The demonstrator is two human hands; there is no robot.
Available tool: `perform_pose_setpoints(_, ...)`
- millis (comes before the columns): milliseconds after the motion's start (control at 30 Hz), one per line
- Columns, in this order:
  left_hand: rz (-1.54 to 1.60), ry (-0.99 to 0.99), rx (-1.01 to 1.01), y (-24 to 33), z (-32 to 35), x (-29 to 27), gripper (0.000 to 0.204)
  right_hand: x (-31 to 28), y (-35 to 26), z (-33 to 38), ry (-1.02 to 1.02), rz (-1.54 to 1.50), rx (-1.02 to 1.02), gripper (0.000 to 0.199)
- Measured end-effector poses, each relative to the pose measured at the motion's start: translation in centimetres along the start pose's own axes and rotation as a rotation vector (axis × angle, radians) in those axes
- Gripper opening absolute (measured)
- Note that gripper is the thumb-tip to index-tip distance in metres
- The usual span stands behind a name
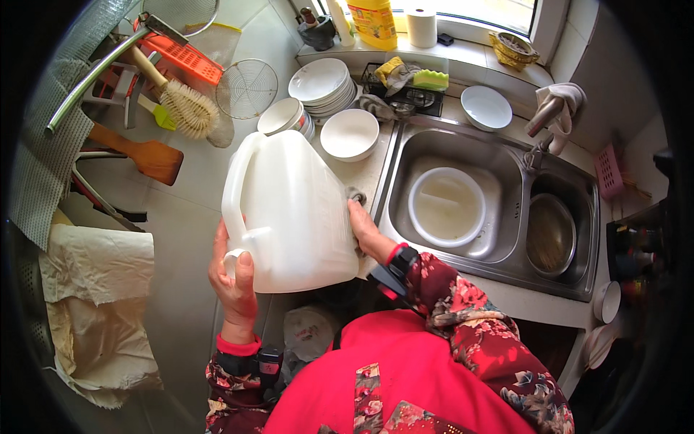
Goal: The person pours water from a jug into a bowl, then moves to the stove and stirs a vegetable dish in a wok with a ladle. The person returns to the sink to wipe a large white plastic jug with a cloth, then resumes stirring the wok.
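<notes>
A large translucent white plastic jug [296,210] is held up in front of me, tilted, its moulded handle to the left. My left hand [235,286] grips its lower left part, the thumb beside a small ring and the other fingers mostly behind the plastic. At the jug's right side, my right hand [370,230] presses a crumpled grey cloth [355,194] against the wall; bits of it show above and below the fingers.
Right of the jug, a double steel sink [510,242] holds a white basin [432,207] of cloudy water and a metal bowl [551,235]. Stacked white plates [318,79] and bowls [350,135] stand behind the jug. Brushes [189,108] and a wooden spatula [155,158] hang left.
</notes>
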State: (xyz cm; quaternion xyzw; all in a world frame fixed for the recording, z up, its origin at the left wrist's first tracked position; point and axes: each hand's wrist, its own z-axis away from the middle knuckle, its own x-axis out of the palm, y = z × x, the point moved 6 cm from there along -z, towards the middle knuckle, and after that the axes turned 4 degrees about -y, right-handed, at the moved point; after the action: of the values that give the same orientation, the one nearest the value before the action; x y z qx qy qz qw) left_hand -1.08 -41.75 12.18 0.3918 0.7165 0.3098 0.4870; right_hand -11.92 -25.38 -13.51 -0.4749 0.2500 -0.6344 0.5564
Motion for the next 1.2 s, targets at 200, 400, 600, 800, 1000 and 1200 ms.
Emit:
perform_pose_setpoints(200, 0.027, 0.012, -0.019, -0.1, 0.3, -0.2, 0.07, 6.0, -10.5, 9.5, -0.04, 0.212, -0.857, 0.053)
perform_pose_setpoints(400, -0.008, -0.01, -0.014, 0.0, 0.2, -0.3, 0.068, 7.1, -15.6, 8.6, -0.083, 0.421, -1.057, 0.05)
perform_pose_setpoints(600, -0.017, -0.033, 0.003, 0.4, -0.1, -0.2, 0.071, 1.3, -4.8, -1.8, 0.133, 0.323, -0.678, 0.04)
perform_pose_setpoints(800, 0.004, 0.006, -0.003, -0.1, 0.2, -0.1, 0.07, -0.9, 5.2, 0.6, 0.133, -0.053, -0.14, 0.039)
perform_pose_setpoints(1000, -0.018, -0.021, 0.028, 0.0, 0.0, 0.0, 0.069, -6.2, -0.8, 0.6, 0.235, -0.171, -0.289, 0.034)
perform_pose_setpoints(1200, 0.003, -0.011, 0.027, 0.6, 0.1, -0.1, 0.073, -4.8, -5.2, -4.5, 0.221, 1.173, -0.499, 0.039)
